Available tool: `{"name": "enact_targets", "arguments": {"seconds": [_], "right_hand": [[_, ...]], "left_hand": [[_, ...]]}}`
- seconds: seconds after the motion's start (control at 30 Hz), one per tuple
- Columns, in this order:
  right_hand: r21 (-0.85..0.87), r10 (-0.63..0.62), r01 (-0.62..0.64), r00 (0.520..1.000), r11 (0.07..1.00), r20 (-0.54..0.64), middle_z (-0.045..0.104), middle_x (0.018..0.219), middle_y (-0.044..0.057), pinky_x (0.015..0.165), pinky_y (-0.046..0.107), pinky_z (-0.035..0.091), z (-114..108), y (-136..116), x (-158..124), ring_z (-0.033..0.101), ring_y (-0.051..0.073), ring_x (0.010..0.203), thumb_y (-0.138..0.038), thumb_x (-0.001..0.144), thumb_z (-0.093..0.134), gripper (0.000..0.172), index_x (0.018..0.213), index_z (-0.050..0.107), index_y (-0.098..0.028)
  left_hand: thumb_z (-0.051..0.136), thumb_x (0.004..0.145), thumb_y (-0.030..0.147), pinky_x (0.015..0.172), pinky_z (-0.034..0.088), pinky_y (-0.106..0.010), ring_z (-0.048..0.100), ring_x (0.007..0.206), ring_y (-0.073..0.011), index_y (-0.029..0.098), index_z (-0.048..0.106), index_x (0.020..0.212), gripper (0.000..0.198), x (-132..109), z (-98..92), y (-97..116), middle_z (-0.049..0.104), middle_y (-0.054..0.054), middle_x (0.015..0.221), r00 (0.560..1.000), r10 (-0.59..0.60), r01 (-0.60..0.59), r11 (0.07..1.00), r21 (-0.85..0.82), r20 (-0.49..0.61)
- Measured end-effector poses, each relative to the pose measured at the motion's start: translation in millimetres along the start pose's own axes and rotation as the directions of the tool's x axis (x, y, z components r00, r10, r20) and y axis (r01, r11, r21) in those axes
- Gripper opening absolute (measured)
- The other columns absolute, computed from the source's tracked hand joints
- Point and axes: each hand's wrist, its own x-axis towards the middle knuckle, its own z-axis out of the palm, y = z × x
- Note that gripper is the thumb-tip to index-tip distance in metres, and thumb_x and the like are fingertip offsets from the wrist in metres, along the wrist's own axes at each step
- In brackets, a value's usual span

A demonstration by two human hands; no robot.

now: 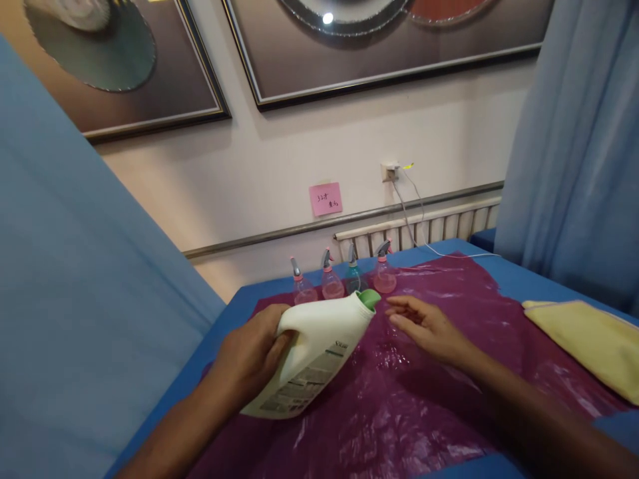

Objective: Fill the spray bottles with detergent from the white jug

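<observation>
My left hand (247,356) grips the handle of a white detergent bottle (312,352) with a green cap (369,298). The bottle is tilted, cap pointing up and to the right, its base low over the purple plastic sheet (409,412). My right hand (424,326) hovers open just right of the cap, fingers stretched toward it, holding nothing.
Several small spray bottles (344,279) with pink and blue liquid stand in a row at the far edge of the blue table (524,279). A folded yellow cloth (589,342) lies at the right. Blue curtains hang at left and right. A white cable (414,219) runs from a wall socket.
</observation>
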Motion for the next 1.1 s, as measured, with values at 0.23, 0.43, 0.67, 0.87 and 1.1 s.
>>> {"name": "enact_targets", "arguments": {"seconds": [0.23,0.43,0.67,0.87,1.1], "right_hand": [[-0.347,-0.22,0.245,0.969,0.905,0.112,0.086,0.11,0.005,0.084,0.036,0.061,-4,-43,15,0.079,0.023,0.095,-0.041,0.103,0.068,0.025,0.118,0.082,-0.026],[-0.379,-0.18,0.22,0.974,0.899,0.139,0.086,0.109,0.006,0.084,0.036,0.06,-10,-34,6,0.08,0.024,0.095,-0.042,0.105,0.066,0.025,0.116,0.082,-0.026],[-0.375,-0.061,0.106,0.99,0.921,0.131,0.085,0.1,0.004,0.08,0.035,0.059,-20,-11,-8,0.078,0.024,0.089,-0.047,0.105,0.064,0.028,0.111,0.082,-0.026],[-0.335,0.029,-0.011,0.998,0.942,0.05,0.087,0.1,0.005,0.084,0.038,0.062,-19,4,-9,0.08,0.026,0.09,-0.051,0.098,0.068,0.032,0.107,0.083,-0.024],[-0.366,0.087,-0.054,0.993,0.929,0.076,0.088,0.103,0.006,0.086,0.044,0.064,-1,7,-17,0.082,0.03,0.095,-0.055,0.098,0.068,0.035,0.111,0.082,-0.025]], "left_hand": [[0.047,0.099,0.031,0.08,0.056,-0.041,0.077,0.1,-0.0327,0.024,0.069,0.125,0.035,-15,8.3,-16,0.079,-0.012,0.117,0.997,0.045,-0.057,0.979,0.197,0.065],[0.044,0.102,0.038,0.089,0.058,-0.041,0.079,0.11,-0.0318,0.026,0.069,0.128,0.038,-22,9.7,-24,0.08,-0.011,0.127,0.998,0.046,-0.051,0.988,0.145,0.036],[0.049,0.1,0.063,0.083,0.058,-0.04,0.078,0.103,-0.0335,0.025,0.068,0.129,0.052,-28,17.3,-36,0.081,-0.009,0.116,0.952,-0.223,0.191,0.968,-0.16,-0.21],[0.063,0.089,0.073,0.076,0.056,-0.039,0.073,0.092,-0.0319,0.023,0.068,0.111,0.055,-22,63.0,-36,0.078,-0.008,0.102,0.752,-0.549,0.286,0.77,-0.571,-0.364],[0.07,0.089,0.061,0.076,0.053,-0.035,0.07,0.089,-0.0273,0.021,0.068,0.113,0.047,-22,114.2,-25,0.075,-0.005,0.1,0.791,-0.555,0.208,0.639,-0.741,-0.257]]}}
